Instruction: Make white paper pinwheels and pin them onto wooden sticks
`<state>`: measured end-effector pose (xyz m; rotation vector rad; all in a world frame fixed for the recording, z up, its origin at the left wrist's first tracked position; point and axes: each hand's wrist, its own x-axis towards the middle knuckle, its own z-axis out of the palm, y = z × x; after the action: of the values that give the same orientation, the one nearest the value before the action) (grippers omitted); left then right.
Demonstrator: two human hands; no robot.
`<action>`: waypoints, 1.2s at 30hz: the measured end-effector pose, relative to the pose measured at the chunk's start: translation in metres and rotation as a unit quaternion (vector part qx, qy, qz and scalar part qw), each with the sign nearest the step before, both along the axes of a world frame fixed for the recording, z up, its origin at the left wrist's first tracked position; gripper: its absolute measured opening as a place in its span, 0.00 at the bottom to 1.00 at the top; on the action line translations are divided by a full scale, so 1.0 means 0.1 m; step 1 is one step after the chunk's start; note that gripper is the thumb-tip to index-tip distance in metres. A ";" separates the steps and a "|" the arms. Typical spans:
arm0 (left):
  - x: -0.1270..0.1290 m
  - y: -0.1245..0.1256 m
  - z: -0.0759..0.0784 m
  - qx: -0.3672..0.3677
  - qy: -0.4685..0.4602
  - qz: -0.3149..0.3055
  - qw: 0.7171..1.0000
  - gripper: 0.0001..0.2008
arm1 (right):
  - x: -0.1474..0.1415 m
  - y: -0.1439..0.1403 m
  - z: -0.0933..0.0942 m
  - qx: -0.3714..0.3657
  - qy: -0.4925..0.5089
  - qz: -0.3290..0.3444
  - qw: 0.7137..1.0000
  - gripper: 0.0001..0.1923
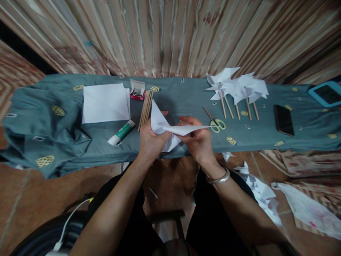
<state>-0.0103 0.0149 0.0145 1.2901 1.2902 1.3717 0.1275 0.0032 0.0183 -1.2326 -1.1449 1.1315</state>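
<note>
Between my hands is a white paper pinwheel (160, 122), its blades folded in toward the middle and some points sticking out. My left hand (151, 140) grips it from the left, thumb on the paper. From the right, my right hand (198, 142) pinches another part, with one blade pointing right across the fingers. Just beyond my left hand lies a bundle of wooden sticks (145, 109). Green-handled scissors (217, 125) rest right of my right hand. The fingertips behind the paper are partly hidden.
A stack of white paper (105, 104), a glue stick (122, 133) and a red box of pins (137, 93) lie left on the cloth-covered table. Finished pinwheels (245, 89) and a phone (283, 120) are right. Paper scraps (262, 193) lie on the floor.
</note>
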 end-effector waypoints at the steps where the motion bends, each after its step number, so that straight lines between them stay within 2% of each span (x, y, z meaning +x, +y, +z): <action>1: 0.00 0.00 -0.01 0.004 0.007 0.003 1.000 0.24 | 0.00 0.00 0.00 -0.005 0.003 -0.001 1.000 0.21; 12: 0.00 -0.02 0.02 0.016 0.056 0.028 0.998 0.22 | -0.01 0.00 -0.03 -0.005 -0.018 -0.004 1.000 0.19; 19: -0.01 -0.03 0.01 0.028 0.093 0.034 0.995 0.21 | -0.01 0.00 -0.04 -0.008 -0.055 0.001 0.998 0.12; 36: -0.01 -0.04 0.04 0.023 0.124 0.035 0.991 0.23 | -0.02 0.00 -0.06 -0.016 -0.032 0.002 0.999 0.12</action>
<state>-0.0116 0.0105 0.0187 1.4976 1.4905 1.3266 0.1256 0.0035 0.0119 -1.2998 -1.1821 1.1232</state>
